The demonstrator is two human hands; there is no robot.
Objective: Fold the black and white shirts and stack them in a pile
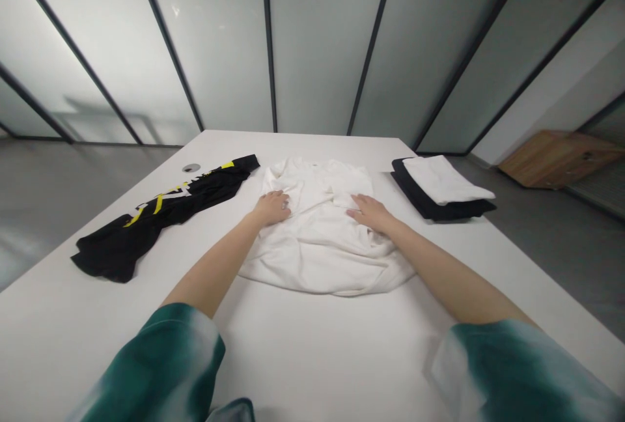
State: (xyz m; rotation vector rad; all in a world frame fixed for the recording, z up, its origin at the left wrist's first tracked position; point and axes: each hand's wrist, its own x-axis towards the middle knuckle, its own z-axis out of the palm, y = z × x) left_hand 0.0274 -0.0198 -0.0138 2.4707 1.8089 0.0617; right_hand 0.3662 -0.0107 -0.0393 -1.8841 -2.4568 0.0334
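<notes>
A white garment [322, 246], wrinkled and partly bunched, lies spread on the table in front of me. Its kind is hard to make out, though it looks like a shirt. On its left side rests my left hand [274, 208], palm down with a ring on one finger. My right hand [370, 213] lies on its right side, fingers stretched toward the middle. Both hands are open and touch the cloth from above. The wide rounded edge of the fabric faces me.
On the left of the white table [312, 350] lies a black garment [166, 213] with yellow and white markings. Folded at the right are a white cloth [446, 180] and dark cloth [424, 204] beneath it. Frosted glass panels [317, 38] stand behind; a wooden piece [561, 158] is far right.
</notes>
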